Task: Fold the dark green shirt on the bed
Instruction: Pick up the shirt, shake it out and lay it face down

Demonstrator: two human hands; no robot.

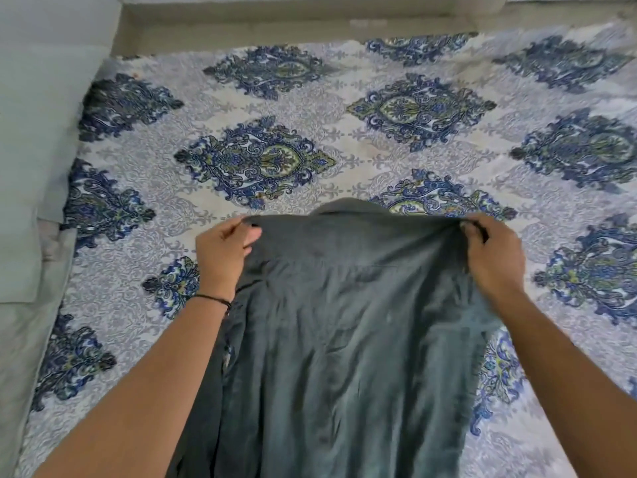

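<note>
Dark green shirt (344, 339) is held up over the near part of the bed (344, 139), pinched at each shoulder by left hand (224, 257) and right hand (493, 257). Spreading appears under way; next, it should be laid flat beyond the collar.

A bed (344, 98) fills most of the view, covered by a patterned bedsheet (379, 157) with a pale cream and grey ground and rows of ornate blue and green diamond medallions. At the left edge lies a pale grey-green pillow (31, 139), resting partly over the sheet's border, with a plain pale cloth (20, 357) just below it. Beyond the far edge of the sheet runs a beige ledge (293, 25), and above it a light wall (51, 15). The light is soft and even, casting only faint shadows.
</note>
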